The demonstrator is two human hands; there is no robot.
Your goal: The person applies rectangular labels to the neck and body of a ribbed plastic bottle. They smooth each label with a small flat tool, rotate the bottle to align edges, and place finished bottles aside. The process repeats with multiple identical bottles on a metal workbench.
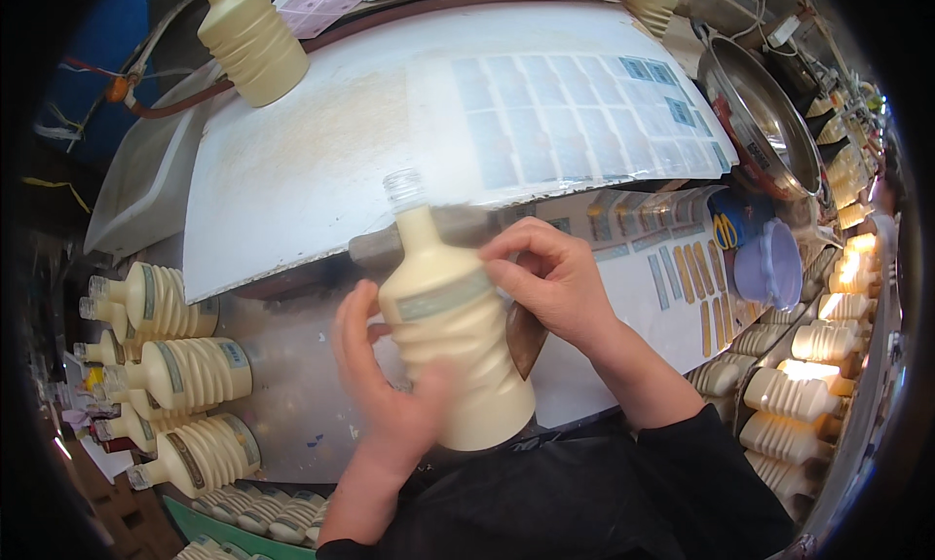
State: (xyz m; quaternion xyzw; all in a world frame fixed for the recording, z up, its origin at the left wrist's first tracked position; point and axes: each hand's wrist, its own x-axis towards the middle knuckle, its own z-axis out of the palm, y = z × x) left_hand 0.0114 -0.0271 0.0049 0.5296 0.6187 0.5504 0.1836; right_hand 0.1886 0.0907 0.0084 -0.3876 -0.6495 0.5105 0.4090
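A cream bottle [467, 375] with a ribbed, wavy body and a clear threaded glass neck stands tilted in front of me. Around its shoulder runs a grey-green label strip [445, 298]. My left hand [394, 375], blurred by motion, curls about the bottle's left side with the thumb across its front. At the right end of the strip, my right hand [545, 273] has thumb and fingers pinched together against the shoulder. Whatever may be between those fingertips is too small to make out. A brown pad-like piece [526, 341] shows behind the bottle, under my right wrist.
A white board [321, 170] carries a sheet of labels [584, 112]. Cream bottles [195, 375] lie stacked at left; more bottles [794, 394] line the right. Label strips [696, 268], a purple tub [769, 263], yellow-handled scissors [724, 231] and a metal pan [765, 112] sit at right. One bottle [253, 49] stands far left.
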